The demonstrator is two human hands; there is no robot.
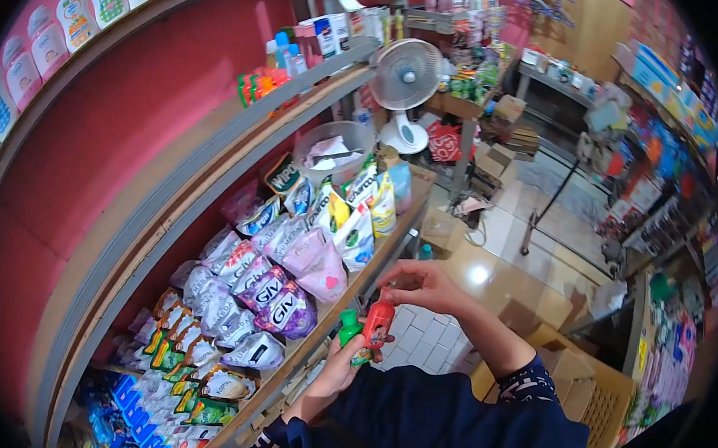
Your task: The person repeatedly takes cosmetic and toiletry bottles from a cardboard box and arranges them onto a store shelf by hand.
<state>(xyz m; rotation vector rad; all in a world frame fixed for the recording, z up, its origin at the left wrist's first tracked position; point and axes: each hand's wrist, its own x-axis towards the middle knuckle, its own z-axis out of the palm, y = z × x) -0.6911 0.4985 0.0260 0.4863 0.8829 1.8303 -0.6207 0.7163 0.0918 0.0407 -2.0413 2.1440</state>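
Note:
My left hand [341,370] is wrapped round two small bottles held side by side in front of my body. One is a green bottle [350,331] with a green cap. The other, a red bottle [378,322], has a picture on its front and leans slightly to the right. My right hand [424,286] reaches over from the right, its thumb and fingers pinched at the red bottle's cap. Left of my hands, a shelf [305,344] carries rows of pouches, among them purple pouches [286,309] marked GIV.
Above it, an upper shelf [205,164] bears small red, orange and green bottles [264,86]. Further back are a clear tub [335,169] and a standing fan [405,75]. Cardboard boxes [565,376] and a yellow plastic crate [613,406] lie at my right. Goods crowd the right-hand racks.

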